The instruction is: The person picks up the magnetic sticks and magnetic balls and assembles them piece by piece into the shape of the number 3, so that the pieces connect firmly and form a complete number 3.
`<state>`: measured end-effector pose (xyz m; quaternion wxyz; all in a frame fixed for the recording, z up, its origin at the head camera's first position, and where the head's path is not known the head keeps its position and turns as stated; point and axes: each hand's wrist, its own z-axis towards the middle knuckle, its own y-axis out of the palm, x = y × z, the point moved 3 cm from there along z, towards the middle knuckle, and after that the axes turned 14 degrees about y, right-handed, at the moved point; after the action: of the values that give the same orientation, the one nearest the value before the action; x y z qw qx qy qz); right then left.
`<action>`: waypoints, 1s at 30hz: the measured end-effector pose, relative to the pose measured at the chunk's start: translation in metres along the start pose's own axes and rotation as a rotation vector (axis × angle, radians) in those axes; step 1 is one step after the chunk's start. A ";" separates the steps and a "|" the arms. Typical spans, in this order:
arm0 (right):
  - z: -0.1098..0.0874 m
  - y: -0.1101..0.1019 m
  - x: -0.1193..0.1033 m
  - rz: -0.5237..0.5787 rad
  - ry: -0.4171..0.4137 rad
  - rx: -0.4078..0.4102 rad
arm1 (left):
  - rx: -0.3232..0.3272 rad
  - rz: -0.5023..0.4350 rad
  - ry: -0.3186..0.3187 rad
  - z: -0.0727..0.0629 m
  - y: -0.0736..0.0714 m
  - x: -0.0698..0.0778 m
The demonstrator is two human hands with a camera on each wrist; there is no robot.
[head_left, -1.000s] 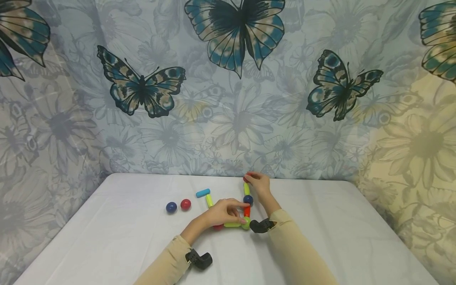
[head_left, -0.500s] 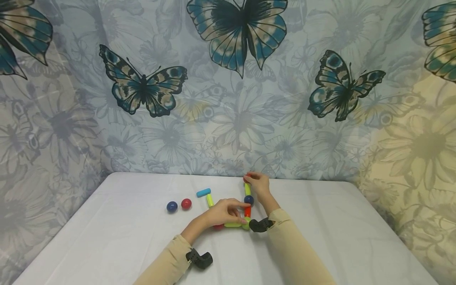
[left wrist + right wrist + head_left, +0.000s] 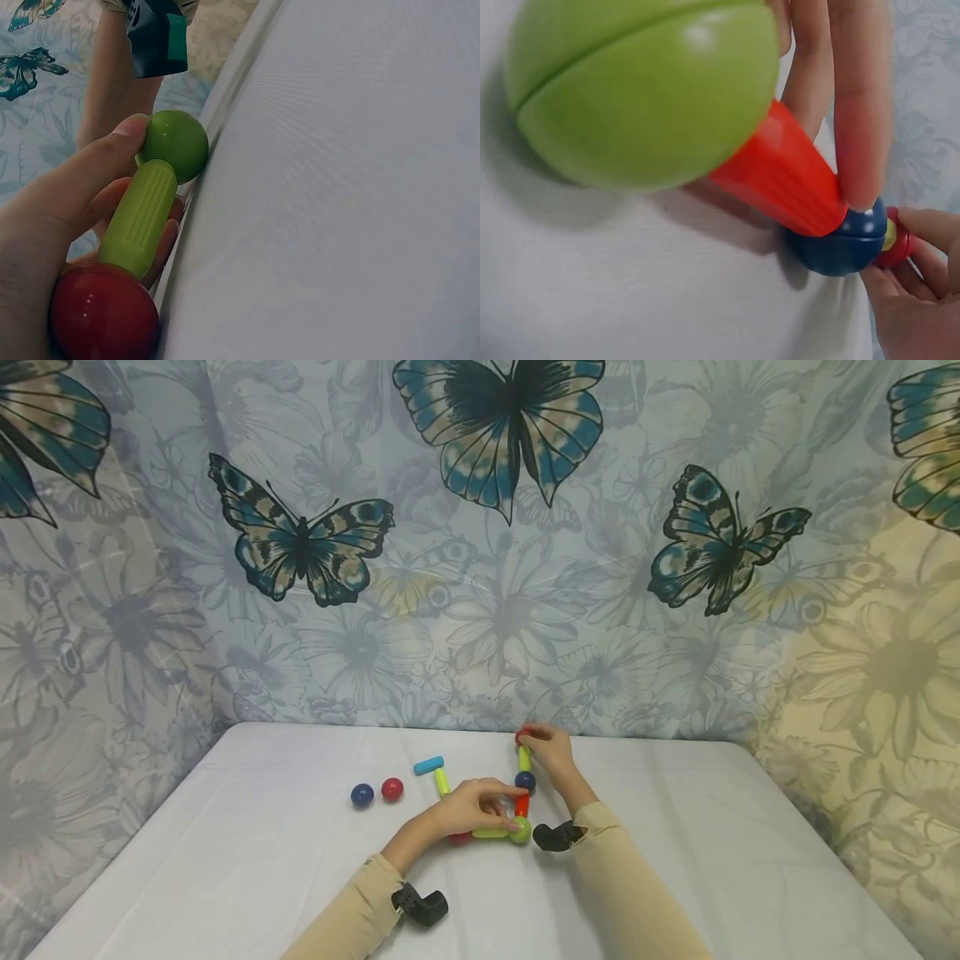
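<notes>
A chain of toy balls and rods lies on the white table. My left hand (image 3: 467,806) grips its near corner, the thumb on the green ball (image 3: 176,146) and a fingertip at the far end of the red rod (image 3: 780,176). Beyond that rod come a blue ball (image 3: 526,781), a yellow-green rod (image 3: 524,759) and a red ball (image 3: 901,244). My right hand (image 3: 551,753) pinches this last ball near the table's back edge. From the green ball another yellow-green rod (image 3: 140,217) runs left to a second red ball (image 3: 105,311), partly under my left hand in the head view.
A third yellow-green rod (image 3: 442,780) leads up from behind my left hand to a blue rod (image 3: 429,766). Farther left lie a loose red ball (image 3: 392,789) and a loose blue ball (image 3: 362,795). The patterned cloth (image 3: 480,635) rises behind the table.
My right hand has shifted slightly right with the far red ball, and the rod below it has swung a little that way. My left hand stays nearly still.
</notes>
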<state>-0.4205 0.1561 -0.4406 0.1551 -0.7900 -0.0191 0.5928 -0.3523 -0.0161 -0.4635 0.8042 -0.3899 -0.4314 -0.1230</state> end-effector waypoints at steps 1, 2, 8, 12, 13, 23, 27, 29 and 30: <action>0.001 0.000 0.001 0.004 -0.002 -0.001 | 0.000 0.002 -0.001 0.000 0.000 0.000; 0.002 -0.001 0.002 0.007 -0.006 -0.002 | 0.000 0.003 -0.001 0.000 0.000 0.001; 0.002 0.000 0.007 0.006 -0.018 -0.023 | 0.004 0.000 -0.001 0.000 0.000 0.002; 0.001 0.003 0.009 -0.048 -0.053 -0.020 | 0.002 0.006 -0.006 0.000 0.001 0.001; 0.001 0.003 0.009 -0.053 -0.065 -0.022 | -0.001 0.009 -0.008 0.000 0.000 0.001; -0.001 0.005 0.012 -0.055 -0.118 -0.029 | -0.001 -0.007 -0.015 0.000 0.000 0.003; -0.003 0.004 0.015 -0.039 -0.129 -0.032 | 0.000 -0.006 -0.013 0.000 0.001 0.002; -0.005 0.003 0.016 -0.039 -0.135 -0.027 | 0.004 -0.001 -0.009 0.000 0.001 0.001; -0.007 0.003 0.017 -0.036 -0.135 -0.025 | 0.004 0.003 -0.008 0.000 0.002 0.001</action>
<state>-0.4095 0.1554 -0.4554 0.1544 -0.7495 -0.0511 0.6417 -0.3509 -0.0152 -0.4638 0.8033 -0.3895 -0.4344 -0.1195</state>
